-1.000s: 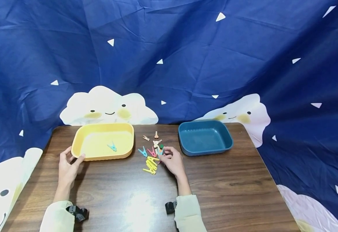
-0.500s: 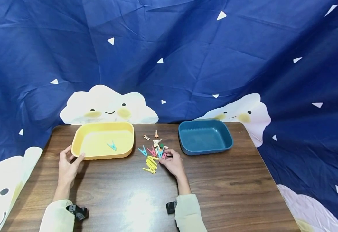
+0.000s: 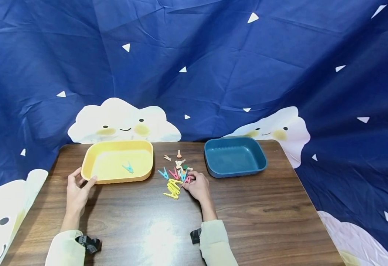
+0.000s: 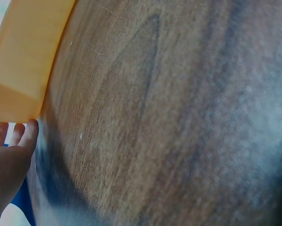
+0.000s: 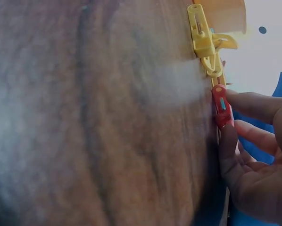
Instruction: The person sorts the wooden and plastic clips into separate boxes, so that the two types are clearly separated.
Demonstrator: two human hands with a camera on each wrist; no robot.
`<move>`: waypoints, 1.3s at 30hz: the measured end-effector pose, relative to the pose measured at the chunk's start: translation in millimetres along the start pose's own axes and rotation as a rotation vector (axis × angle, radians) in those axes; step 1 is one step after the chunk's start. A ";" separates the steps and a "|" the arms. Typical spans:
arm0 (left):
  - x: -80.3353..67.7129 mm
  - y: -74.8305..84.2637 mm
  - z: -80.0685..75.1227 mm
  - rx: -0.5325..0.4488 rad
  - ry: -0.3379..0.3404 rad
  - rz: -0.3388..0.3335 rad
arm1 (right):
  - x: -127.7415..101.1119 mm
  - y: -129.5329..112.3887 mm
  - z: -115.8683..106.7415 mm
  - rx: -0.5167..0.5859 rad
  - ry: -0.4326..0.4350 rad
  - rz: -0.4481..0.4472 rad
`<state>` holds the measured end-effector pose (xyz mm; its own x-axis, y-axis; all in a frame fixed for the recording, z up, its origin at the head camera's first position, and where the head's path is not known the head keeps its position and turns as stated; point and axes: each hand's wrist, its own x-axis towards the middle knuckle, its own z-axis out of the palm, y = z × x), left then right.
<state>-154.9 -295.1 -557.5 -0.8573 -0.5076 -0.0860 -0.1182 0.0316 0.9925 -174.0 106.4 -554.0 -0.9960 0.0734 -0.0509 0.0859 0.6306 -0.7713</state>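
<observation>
Right-hand grip (image 3: 197, 186) pinches small red plastic clothespin (image 5: 221, 105) on the desk (image 3: 254, 218); next: lift clear of yellow pegs (image 5: 204, 42).

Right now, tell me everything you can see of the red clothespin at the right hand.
The red clothespin is a small peg of what looks like plastic, bright red with a pale blue part showing at its middle. It lies at the right edge of the clothespin pile on the wooden table, just next to a yellow clothespin. The right hand pinches it between thumb and fingers. Whether it has left the tabletop cannot be told.
</observation>
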 end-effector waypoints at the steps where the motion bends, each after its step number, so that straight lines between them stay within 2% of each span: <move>1: -0.1 0.3 0.1 -0.003 0.000 0.002 | -0.2 0.2 -0.1 0.004 0.001 -0.001; 9: -1.3 2.3 0.2 0.048 -0.010 0.005 | -1.7 2.4 -2.5 0.079 -0.030 -0.003; 17: -2.5 3.2 1.2 0.002 -0.005 0.012 | 1.3 4.2 -1.6 0.085 -0.017 0.003; 25: -3.8 3.7 1.2 0.003 -0.004 0.020 | 2.7 2.0 -0.7 0.108 0.011 0.056; 39: -0.3 0.2 0.5 0.039 0.002 -0.007 | 0.2 1.7 -0.7 0.169 0.010 0.067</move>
<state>-154.9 -294.6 -557.3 -0.8553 -0.5098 -0.0928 -0.1439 0.0617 0.9877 -174.0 108.1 -554.9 -0.9878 0.1192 -0.1005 0.1462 0.4849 -0.8622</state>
